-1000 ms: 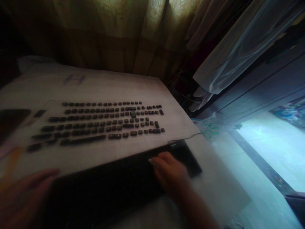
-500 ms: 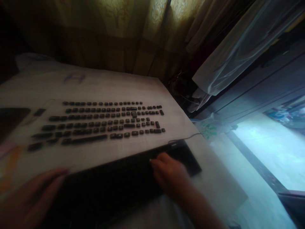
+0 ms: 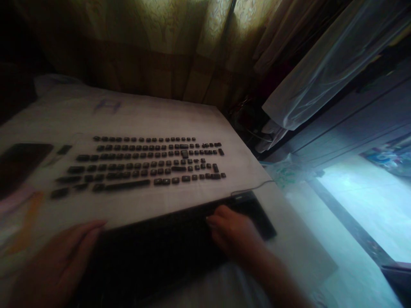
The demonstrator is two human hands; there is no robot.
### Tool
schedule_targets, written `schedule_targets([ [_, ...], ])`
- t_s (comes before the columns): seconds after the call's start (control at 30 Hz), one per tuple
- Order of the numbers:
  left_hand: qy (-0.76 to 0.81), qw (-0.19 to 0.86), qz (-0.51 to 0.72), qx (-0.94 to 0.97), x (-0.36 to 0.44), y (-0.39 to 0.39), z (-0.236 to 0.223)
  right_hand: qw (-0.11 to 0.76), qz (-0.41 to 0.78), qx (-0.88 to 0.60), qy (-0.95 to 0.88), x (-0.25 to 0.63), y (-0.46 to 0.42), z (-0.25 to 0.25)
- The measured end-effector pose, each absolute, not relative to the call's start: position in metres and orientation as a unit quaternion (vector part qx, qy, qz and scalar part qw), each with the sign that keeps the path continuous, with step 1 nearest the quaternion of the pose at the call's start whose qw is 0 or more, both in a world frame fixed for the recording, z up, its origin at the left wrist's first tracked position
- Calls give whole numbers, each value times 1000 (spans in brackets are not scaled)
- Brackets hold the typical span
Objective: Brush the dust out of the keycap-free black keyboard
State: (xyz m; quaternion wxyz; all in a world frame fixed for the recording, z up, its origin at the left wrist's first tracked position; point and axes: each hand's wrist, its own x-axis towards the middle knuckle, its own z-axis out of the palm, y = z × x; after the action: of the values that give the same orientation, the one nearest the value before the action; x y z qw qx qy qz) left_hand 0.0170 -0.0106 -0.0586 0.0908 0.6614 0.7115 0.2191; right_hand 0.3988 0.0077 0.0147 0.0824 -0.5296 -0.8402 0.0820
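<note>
A dark keyboard (image 3: 154, 252) lies at a slant near the front of the table, its keycaps off and its surface too dark to show detail. My left hand (image 3: 61, 261) grips its left end, with thumb and fingers along the edge. Over the right half of the keyboard, my right hand (image 3: 234, 231) is closed in a pinch; whatever is between its fingertips is too small and blurred to name. Behind the keyboard, loose black keycaps (image 3: 144, 164) are laid out in several rows, with a long space bar (image 3: 127, 185) in the nearest row.
A dark flat object (image 3: 25, 164) and a small black piece (image 3: 64, 149) lie at the left, near an orange strip (image 3: 27, 222). The keyboard's cable (image 3: 253, 187) runs over the right edge of the white-covered table (image 3: 167, 115). Curtains (image 3: 144, 55) hang behind.
The view has shifted slightly, so the table and keyboard appear a little further right. Both hands keep nearly the same places at the keyboard, the right one still pinched.
</note>
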Motion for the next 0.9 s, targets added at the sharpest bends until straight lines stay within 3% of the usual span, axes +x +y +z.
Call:
schedule_targets([
  [0.1, 705, 152, 240, 650, 16, -11, -59, 78, 91, -519, -846, 399, 9, 17],
  [0.4, 707, 148, 251, 644, 22, -7, -54, 140, 118, -495, -850, 396, 13, 24],
  [0.67, 711, 138, 238, 647, 29, -6, -42, 72, 52, -530, -844, 380, 5, 12],
  [0.9, 686, 88, 258, 675, 33, -1, -39, 13, 161, -626, -763, 365, 4, 32],
])
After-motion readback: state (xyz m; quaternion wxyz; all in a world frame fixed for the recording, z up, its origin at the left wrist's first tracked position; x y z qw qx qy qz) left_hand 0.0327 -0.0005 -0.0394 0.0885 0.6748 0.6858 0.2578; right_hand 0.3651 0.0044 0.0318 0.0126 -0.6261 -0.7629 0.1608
